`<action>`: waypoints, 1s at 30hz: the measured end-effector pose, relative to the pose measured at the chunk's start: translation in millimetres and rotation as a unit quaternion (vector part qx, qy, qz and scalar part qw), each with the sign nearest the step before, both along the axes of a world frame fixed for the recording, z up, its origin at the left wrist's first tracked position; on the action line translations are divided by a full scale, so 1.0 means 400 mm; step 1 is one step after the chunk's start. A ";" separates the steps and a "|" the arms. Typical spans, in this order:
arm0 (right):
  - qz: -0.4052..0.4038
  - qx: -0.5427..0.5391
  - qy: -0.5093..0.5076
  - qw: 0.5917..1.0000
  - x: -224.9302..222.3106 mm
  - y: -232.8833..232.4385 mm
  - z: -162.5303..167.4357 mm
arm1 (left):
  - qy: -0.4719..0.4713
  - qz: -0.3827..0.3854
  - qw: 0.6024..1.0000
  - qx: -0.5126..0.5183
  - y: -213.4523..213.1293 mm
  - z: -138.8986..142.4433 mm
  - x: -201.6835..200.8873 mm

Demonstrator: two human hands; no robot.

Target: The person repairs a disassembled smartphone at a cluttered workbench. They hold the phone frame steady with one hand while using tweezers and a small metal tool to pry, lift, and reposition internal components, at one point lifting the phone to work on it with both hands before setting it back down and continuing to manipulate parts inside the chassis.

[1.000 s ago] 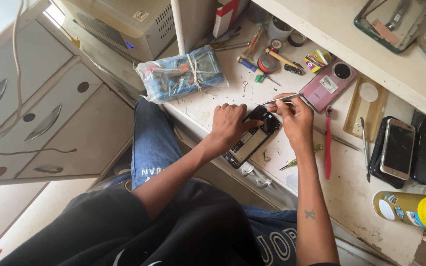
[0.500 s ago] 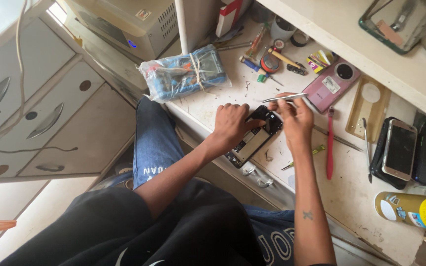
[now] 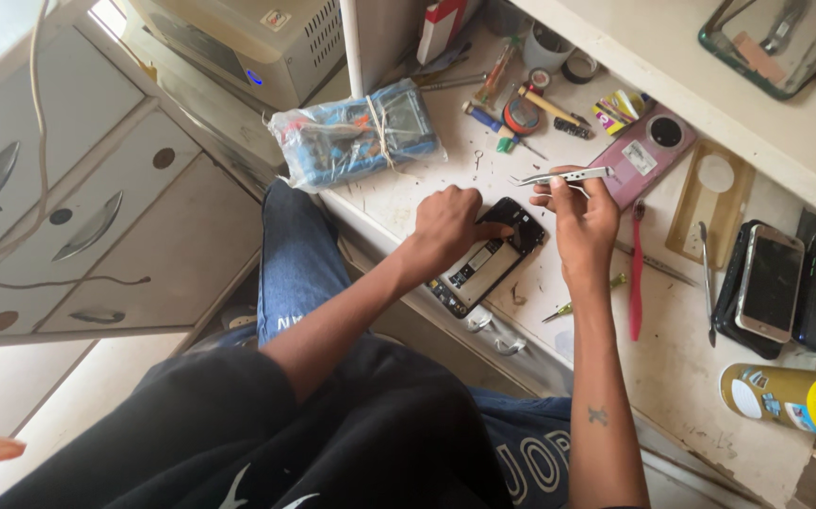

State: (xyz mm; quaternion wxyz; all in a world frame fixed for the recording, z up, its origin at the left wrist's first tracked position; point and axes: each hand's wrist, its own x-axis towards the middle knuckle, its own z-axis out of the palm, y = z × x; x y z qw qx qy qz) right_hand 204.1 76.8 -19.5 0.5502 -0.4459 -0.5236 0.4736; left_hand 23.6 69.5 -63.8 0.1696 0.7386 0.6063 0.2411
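Note:
An opened smartphone (image 3: 486,259) with its back off lies on the white workbench (image 3: 672,377), its board and dark frame showing. My left hand (image 3: 447,224) rests on the phone's upper left edge and steadies it, fingers curled against the frame. My right hand (image 3: 585,219) sits at the phone's upper right and pinches a pair of silver tweezers (image 3: 559,175) that point left, above the phone. Both forearms reach up from my lap.
A plastic-wrapped bundle of blue parts (image 3: 356,134) lies left of the phone. A pink phone back (image 3: 648,155), a tan case (image 3: 714,200), a red pry tool (image 3: 636,273), two stacked phones (image 3: 768,283) and a yellow spray can (image 3: 799,401) fill the right side. Small tools crowd the back.
My right hand has lifted slightly off the phone, with the tweezers now held clear above it. The left hand has stayed on the phone's edge.

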 end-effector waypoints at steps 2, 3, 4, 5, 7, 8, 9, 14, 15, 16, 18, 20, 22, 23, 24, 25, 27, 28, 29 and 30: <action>-0.012 -0.007 -0.054 0.998 -0.009 0.010 0.014 | 0.011 0.005 1.000 -0.014 -0.008 0.000 0.001; 0.006 0.008 -0.057 0.998 -0.012 0.013 0.020 | 0.016 0.008 1.000 -0.022 -0.013 -0.001 0.003; 0.024 0.023 -0.060 0.998 -0.016 0.016 0.025 | 0.012 0.008 1.000 -0.012 -0.016 -0.001 0.002; 0.042 0.037 -0.063 0.996 -0.020 0.019 0.030 | 0.009 0.008 1.000 -0.002 -0.018 -0.002 0.002; 0.043 0.044 -0.092 0.994 -0.029 0.029 0.038 | 0.005 0.008 1.000 0.011 -0.023 -0.005 0.004; 0.044 0.047 -0.106 0.992 -0.036 0.036 0.042 | 0.006 0.008 1.000 0.015 -0.024 -0.007 0.002; 0.042 0.050 -0.117 0.991 -0.041 0.041 0.045 | 0.006 0.008 1.000 0.020 -0.024 -0.008 0.002; 0.054 0.030 -0.147 0.987 -0.068 0.060 0.060 | 0.012 0.008 1.000 0.017 -0.027 -0.018 0.004; 0.063 0.035 -0.156 0.985 -0.067 0.063 0.058 | 0.012 0.009 1.000 0.018 -0.027 -0.020 0.005; 0.071 0.040 -0.165 0.983 -0.068 0.064 0.058 | 0.010 0.010 1.000 0.028 -0.028 -0.022 0.003; 0.083 0.051 -0.185 0.978 -0.069 0.067 0.061 | 0.006 0.010 0.999 0.047 -0.029 -0.025 0.004; 0.090 0.062 -0.208 0.972 -0.069 0.070 0.062 | 0.008 0.010 0.999 0.044 -0.029 -0.027 0.006; 0.088 0.060 -0.228 0.968 -0.073 0.073 0.062 | 0.012 0.007 0.999 0.030 -0.029 -0.028 0.006; 0.088 0.059 -0.238 0.966 -0.073 0.075 0.063 | 0.015 0.006 1.000 0.019 -0.027 -0.028 0.007; 0.088 0.064 -0.239 0.965 -0.076 0.077 0.064 | 0.018 0.005 1.000 0.009 -0.025 -0.028 0.006; 0.089 0.068 -0.240 0.964 -0.079 0.078 0.064 | 0.017 0.006 1.000 0.016 -0.026 -0.029 0.007; 0.095 0.077 -0.241 0.963 -0.086 0.080 0.065 | 0.014 0.010 0.999 0.030 -0.027 -0.031 0.010; 0.098 0.080 -0.241 0.962 -0.089 0.080 0.066 | 0.012 0.012 1.000 0.027 -0.027 -0.032 0.010; 0.101 0.083 -0.242 0.962 -0.092 0.081 0.068 | 0.009 0.013 1.000 0.024 -0.027 -0.033 0.011; 0.101 0.084 -0.244 0.961 -0.094 0.081 0.071 | 0.006 0.013 1.000 0.021 -0.026 -0.033 0.012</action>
